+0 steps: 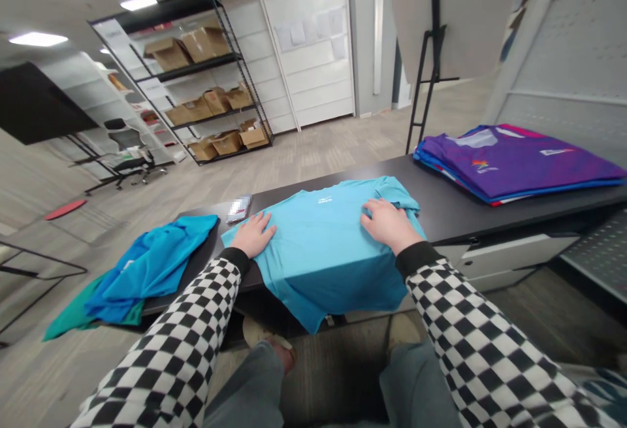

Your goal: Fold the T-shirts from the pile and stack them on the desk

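Note:
A light blue T-shirt (pixel 326 235) lies spread over the dark tabletop, its lower end hanging over the near edge. Small white print shows near its far edge. My left hand (pixel 255 233) rests on the shirt's left side with fingers spread. On the right side, my right hand (pixel 389 222) lies on the fabric beside a rumpled sleeve, fingers slightly bent and apart from the thumb. Left of my left hand is a loose heap of a brighter blue garment (pixel 151 261) over a green one (pixel 73 310). A small flat packet or device (pixel 239 209), partly blurred, lies beyond my left hand.
A stack of garments with a purple shirt (pixel 519 160) on top sits at the table's (pixel 441 219) right end. White drawers (pixel 519 258) are below. Behind stand a black shelf rack (pixel 206 62) with cardboard boxes, an office chair (pixel 127 147) and a board on a black stand (pixel 426 82).

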Motion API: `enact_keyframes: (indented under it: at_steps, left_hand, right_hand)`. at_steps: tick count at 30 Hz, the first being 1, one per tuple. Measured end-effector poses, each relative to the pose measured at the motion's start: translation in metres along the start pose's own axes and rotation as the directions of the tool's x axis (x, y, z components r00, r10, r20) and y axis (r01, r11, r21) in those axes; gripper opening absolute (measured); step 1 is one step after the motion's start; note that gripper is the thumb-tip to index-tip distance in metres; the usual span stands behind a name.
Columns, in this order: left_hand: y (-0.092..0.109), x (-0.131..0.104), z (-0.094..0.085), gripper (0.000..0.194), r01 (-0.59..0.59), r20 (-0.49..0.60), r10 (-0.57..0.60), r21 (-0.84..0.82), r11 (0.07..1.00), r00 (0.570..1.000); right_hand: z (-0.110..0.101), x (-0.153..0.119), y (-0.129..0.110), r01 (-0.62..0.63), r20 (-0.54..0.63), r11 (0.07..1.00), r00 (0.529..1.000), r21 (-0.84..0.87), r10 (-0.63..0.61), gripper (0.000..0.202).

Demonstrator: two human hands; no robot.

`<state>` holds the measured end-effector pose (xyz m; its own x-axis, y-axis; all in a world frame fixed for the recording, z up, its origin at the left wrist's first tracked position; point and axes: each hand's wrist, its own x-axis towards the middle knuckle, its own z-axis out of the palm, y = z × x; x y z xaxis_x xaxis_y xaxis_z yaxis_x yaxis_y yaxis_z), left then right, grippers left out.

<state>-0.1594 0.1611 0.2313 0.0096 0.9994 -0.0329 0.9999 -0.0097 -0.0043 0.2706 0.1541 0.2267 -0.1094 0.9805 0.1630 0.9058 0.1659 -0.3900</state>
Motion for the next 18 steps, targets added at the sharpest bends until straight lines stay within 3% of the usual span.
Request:
enact_keyframes:
  at_steps: [3,7,9,11,14,16,18]
  left_hand:
    - [-0.003,0.006,0.003,0.082,0.009,0.016,-0.009,0.004,1.0,1.0]
    - [-0.007,0.011,0.007,0.084,-0.012,0.026,0.012,0.009,1.0,1.0]
    - [-0.009,0.013,0.007,0.085,-0.017,0.018,0.016,0.017,1.0,1.0]
    - [-0.012,0.017,0.004,0.088,-0.018,0.018,0.018,0.023,1.0,1.0]
    - [-0.014,0.025,-0.008,0.092,-0.039,0.059,0.038,0.007,0.999,0.998]
    - [-0.01,0.03,-0.017,0.092,-0.037,0.093,0.038,-0.015,0.999,0.995]
    - [-0.002,0.032,-0.024,0.09,-0.008,0.1,0.009,-0.012,1.0,0.995]
  right_hand:
    - [-0.012,0.004,0.016,-0.171,-0.106,0.985,0.979,0.014,0.171,0.052]
    - [-0.032,0.001,0.045,-0.469,-0.306,0.875,0.821,0.12,0.482,0.067]
    - [-0.036,-0.004,0.048,-0.497,-0.324,0.853,0.79,0.16,0.521,0.075]
    - [-0.033,-0.009,0.04,-0.418,-0.3,0.898,0.846,0.142,0.441,0.077]
    - [-0.021,-0.016,0.015,-0.186,-0.159,0.98,0.968,0.073,0.195,0.068]
    - [-0.011,-0.02,-0.003,-0.061,-0.011,0.998,0.998,0.026,0.062,0.062]
    - [-0.004,-0.024,-0.014,-0.014,0.084,1.0,0.996,-0.024,0.015,0.061]
